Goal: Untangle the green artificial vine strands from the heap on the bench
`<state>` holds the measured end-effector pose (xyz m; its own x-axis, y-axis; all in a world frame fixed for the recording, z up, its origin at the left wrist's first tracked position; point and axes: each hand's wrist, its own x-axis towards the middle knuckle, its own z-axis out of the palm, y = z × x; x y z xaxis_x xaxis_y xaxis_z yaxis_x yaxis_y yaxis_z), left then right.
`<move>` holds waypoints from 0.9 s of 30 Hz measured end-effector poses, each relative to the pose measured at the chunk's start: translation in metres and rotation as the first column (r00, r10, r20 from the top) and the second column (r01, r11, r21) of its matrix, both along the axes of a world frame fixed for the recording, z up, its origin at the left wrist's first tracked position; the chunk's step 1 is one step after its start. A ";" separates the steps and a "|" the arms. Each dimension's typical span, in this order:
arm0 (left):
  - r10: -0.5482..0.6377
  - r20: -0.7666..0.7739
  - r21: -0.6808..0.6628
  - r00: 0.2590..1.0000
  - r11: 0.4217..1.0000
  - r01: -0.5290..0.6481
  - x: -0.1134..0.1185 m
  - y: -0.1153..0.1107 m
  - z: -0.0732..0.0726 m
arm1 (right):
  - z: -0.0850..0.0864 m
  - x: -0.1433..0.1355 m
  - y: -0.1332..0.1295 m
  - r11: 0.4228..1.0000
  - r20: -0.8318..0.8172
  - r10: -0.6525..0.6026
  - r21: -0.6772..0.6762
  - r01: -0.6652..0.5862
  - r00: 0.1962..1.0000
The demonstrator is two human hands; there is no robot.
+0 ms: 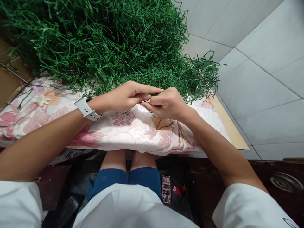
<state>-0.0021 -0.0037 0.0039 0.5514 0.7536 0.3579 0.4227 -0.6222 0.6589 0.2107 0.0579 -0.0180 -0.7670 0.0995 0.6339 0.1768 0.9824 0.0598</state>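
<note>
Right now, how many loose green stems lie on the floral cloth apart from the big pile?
2 clearly: one stem at the cloth's left edge, one curled stem below the right hand. More may hide under the pile or hands.

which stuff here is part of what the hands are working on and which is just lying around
In hand:
- left hand and right hand, pinching one green stem between them
- green pile behind the hands
- floral cloth under them

Lying about:
- phone by the knees
- cardboard at far left
- watch, worn on the left wrist
</note>
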 end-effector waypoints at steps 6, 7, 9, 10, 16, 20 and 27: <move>-0.055 0.031 -0.089 0.998 0.994 0.058 -0.001 -0.005 0.007 | 0.011 0.001 -0.009 0.982 -0.044 0.184 -0.022 -0.185 0.982; -0.063 0.043 -0.098 0.997 0.993 0.067 -0.001 -0.006 0.009 | 0.014 0.001 -0.011 0.974 -0.036 0.216 -0.065 -0.218 0.976; -0.083 0.056 -0.110 0.995 0.990 0.089 -0.003 -0.006 0.012 | 0.018 0.003 -0.012 0.941 -0.031 0.291 -0.171 -0.292 0.956; -0.095 0.061 -0.116 0.994 0.988 0.102 -0.004 -0.006 0.014 | 0.019 0.004 -0.012 0.920 -0.038 0.326 -0.217 -0.326 0.945; -0.135 0.095 -0.155 0.986 0.977 0.148 -0.008 -0.003 0.016 | 0.018 0.008 -0.007 0.857 -0.071 0.374 -0.354 -0.374 0.925; -0.116 0.080 -0.137 0.990 0.983 0.126 -0.006 -0.003 0.017 | 0.020 0.010 -0.006 0.835 -0.088 0.400 -0.376 -0.403 0.912; -0.034 -0.015 0.019 0.999 0.999 0.034 -0.005 -0.006 0.016 | 0.018 0.010 -0.006 0.576 -0.294 0.340 -0.686 -0.445 0.893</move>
<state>-0.0074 -0.0098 0.0202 0.5819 0.7274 0.3637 0.4109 -0.6489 0.6404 0.2206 0.0522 0.0004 -0.7700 0.2675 0.5792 -0.2831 0.6704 -0.6859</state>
